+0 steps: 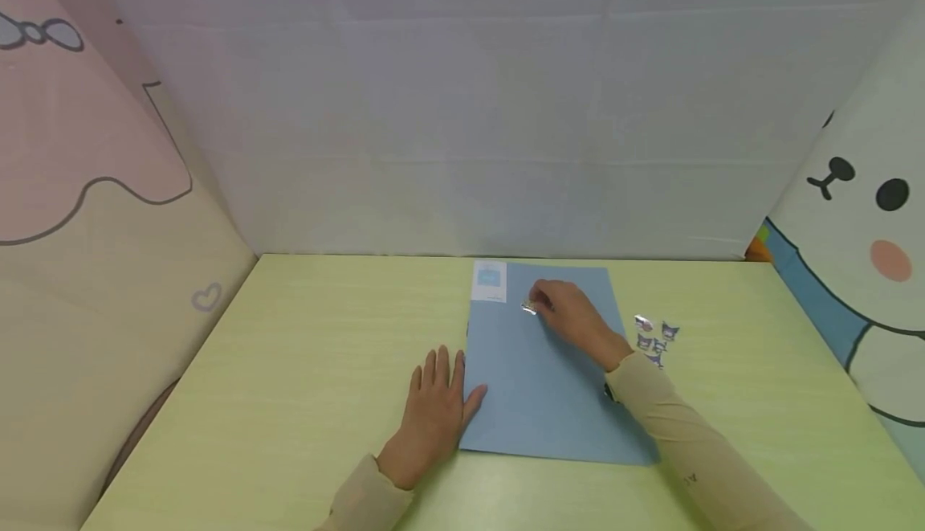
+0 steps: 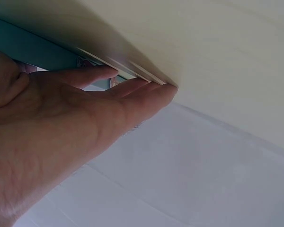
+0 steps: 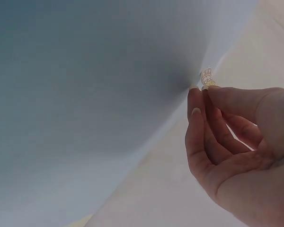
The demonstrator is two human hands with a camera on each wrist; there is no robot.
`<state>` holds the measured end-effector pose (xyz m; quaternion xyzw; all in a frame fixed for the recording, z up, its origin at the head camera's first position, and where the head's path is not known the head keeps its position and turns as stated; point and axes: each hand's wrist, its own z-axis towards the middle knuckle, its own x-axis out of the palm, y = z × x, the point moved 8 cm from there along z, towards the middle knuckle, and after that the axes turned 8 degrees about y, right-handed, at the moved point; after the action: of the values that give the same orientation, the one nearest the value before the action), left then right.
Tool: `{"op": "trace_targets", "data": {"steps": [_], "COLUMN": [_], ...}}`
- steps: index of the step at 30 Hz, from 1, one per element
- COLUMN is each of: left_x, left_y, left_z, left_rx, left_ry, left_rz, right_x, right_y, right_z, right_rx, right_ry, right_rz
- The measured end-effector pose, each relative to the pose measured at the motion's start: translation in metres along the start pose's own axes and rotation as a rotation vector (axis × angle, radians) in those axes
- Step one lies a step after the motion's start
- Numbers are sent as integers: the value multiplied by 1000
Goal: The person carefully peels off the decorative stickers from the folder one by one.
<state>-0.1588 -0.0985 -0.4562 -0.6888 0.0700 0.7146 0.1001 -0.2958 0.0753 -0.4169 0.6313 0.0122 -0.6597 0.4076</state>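
A blue folder (image 1: 535, 378) lies on the table, a white label (image 1: 490, 282) at its top left corner. Between thumb and fingertips my right hand (image 1: 574, 318) pinches a small shiny sticker (image 1: 530, 307), close over the folder's upper part. In the right wrist view the sticker (image 3: 207, 76) stands up from the fingertips with a pale line pattern. My left hand (image 1: 437, 406) rests at the folder's left edge, its fingers straight and spread on the table and the thumb over the blue surface. The left wrist view shows this hand (image 2: 94, 104) side-on.
Several small purple and white cartoon stickers (image 1: 656, 342) lie on the pale yellow-green table (image 1: 325, 338), right of the folder and partly behind the right forearm. A white cloth wall (image 1: 462, 129) rises at the table's back, with printed cloths at both sides.
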Motion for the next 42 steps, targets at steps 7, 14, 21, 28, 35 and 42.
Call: {"op": "trace_targets", "data": {"steps": [7,14,21,28,35,42], "left_x": [-2,-5,0,-4,-4,-3], "left_y": [0,0,1,-1,0,1], "left_z": [-1,0,0,-1,0,-1], "left_rx": [2,-6,3,11,8,25], "left_ry": [10,16,6,-26,-24,-66], "left_rz": [-21,-37,-34,-5,-14,-34], "right_x": [-5,-14,-23,-33,-43,-46], "right_y": [-8,-11,-19,-29,-38,-48], "right_z": [-4,-15,-31,-47,-64,-77], "right_rx": [14,17,41,49,31,55], "right_ry": [4,2,-3,-30,-79,-58], "right_rz": [20,35,53,43,38,52]}}
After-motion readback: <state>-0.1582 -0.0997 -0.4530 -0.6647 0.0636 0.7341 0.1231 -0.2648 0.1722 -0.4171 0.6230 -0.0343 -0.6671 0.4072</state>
